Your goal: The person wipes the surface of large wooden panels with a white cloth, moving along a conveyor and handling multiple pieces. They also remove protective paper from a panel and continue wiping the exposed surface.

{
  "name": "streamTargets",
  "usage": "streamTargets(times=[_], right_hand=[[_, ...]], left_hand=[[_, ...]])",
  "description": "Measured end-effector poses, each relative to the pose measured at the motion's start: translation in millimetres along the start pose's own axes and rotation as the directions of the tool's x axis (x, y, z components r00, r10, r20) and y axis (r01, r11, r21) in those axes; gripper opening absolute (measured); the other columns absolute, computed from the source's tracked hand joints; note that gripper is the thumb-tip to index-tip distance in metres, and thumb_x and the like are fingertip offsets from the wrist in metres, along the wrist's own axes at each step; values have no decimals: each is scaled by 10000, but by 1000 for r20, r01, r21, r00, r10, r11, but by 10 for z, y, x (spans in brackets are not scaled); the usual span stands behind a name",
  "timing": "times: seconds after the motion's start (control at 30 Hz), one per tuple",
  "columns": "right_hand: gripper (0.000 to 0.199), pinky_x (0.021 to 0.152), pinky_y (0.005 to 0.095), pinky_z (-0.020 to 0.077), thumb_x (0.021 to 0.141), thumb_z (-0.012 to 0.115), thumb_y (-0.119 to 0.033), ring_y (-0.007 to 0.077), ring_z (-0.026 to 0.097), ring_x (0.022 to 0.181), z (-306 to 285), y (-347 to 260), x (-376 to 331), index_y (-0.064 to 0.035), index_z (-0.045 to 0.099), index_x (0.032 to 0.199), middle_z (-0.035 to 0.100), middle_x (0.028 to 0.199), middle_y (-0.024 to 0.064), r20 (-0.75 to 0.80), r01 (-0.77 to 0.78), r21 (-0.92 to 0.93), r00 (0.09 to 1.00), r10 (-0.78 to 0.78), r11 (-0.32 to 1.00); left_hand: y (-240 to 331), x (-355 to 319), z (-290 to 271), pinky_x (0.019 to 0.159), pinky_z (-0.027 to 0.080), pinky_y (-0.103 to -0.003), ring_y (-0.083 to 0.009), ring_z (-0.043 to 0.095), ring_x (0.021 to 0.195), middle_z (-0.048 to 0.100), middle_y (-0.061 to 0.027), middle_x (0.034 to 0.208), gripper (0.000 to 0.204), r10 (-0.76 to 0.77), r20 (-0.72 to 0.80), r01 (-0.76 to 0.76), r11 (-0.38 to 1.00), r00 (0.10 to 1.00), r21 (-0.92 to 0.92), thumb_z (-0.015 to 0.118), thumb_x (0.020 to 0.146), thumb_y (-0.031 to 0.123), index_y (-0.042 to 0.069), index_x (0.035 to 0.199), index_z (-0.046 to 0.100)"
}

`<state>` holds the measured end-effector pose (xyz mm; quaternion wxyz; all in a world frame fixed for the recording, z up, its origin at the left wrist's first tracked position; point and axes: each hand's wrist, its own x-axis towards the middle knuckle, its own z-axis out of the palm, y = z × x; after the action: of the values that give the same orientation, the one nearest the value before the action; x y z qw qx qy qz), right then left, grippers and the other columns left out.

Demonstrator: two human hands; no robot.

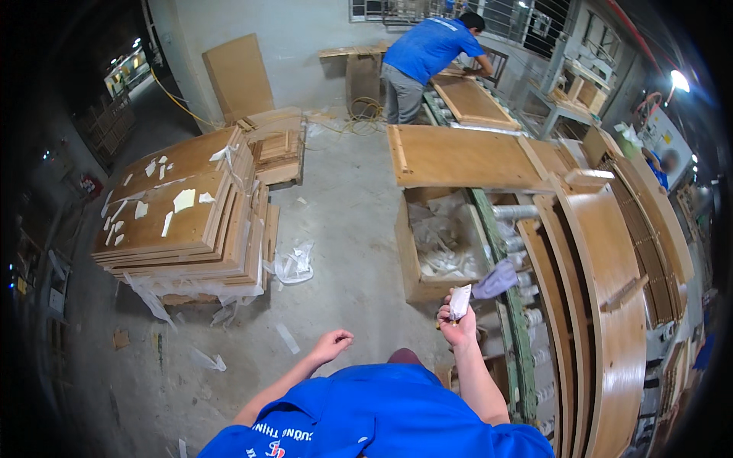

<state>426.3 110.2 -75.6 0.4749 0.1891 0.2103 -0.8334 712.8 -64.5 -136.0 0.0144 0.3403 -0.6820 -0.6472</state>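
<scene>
My right hand (pixel 456 330) is raised in front of me and grips a small white folded piece (pixel 460 301), paper or cloth. It hovers beside the green roller conveyor (pixel 510 305), near a grey rag (pixel 496 280) draped on the conveyor's edge. My left hand (pixel 331 345) hangs lower over the concrete floor with loosely curled fingers and nothing in it. Curved wooden panels (pixel 611 290) stand on edge on the conveyor to the right of my right hand.
A stack of flat wooden boards (pixel 183 214) with white tape scraps sits on the left. An open wooden box (pixel 435 244) holds crumpled plastic. A flat panel (pixel 458 156) lies on the conveyor. A person in a blue shirt (pixel 427 53) works at the far end. Plastic scraps (pixel 294 263) litter the floor.
</scene>
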Motion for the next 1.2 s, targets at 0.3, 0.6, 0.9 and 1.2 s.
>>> streamTargets(times=[0.3, 0.6, 0.9, 1.2], right_hand=[[254, 585, 280, 425, 877, 413, -194, 177, 510, 681, 1032, 617, 2107, -37, 561, 1012, 567, 824, 80, 30, -286, -164, 955, 294, 944], [319, 597, 319, 452, 915, 345, -221, 214, 525, 681, 2338, 633, 4054, -13, 527, 1075, 583, 889, 126, 137, -489, -172, 848, 512, 855], [333, 661, 316, 452, 932, 314, -196, 216, 549, 760, 3414, 1026, 5710, -22, 508, 1140, 600, 972, 120, -48, -485, -461, 850, 524, 744], [366, 678, 326, 456, 939, 305, -270, 231, 551, 776, 4528, 844, 7401, -44, 516, 1135, 596, 969, 105, 116, -248, -405, 941, 318, 880]], left_hand=[[134, 1072, -1685, 609, 472, -292, -131, 598, 690, 650, -54, 837, 246, -60, -302, 72, 997, 952, 30, 556, 852, 246, 40, 973, 616], [122, 1347, -2685, 702, 472, -438, -364, 600, 810, 631, -209, 843, 301, -560, -599, 724, 689, 572, 47, 561, 731, 243, -15, 878, 610], [166, 2905, -3380, 659, 477, -411, -321, 602, 724, 631, -180, 789, 281, -645, -504, 695, 710, 575, -115, 564, 749, 247, -2, 873, 606], [789, 4998, -5375, 615, 482, -384, -278, 604, 637, 632, -151, 735, 262, -505, -421, 620, 759, 754, 199, 567, 767, 251, 12, 868, 601]])
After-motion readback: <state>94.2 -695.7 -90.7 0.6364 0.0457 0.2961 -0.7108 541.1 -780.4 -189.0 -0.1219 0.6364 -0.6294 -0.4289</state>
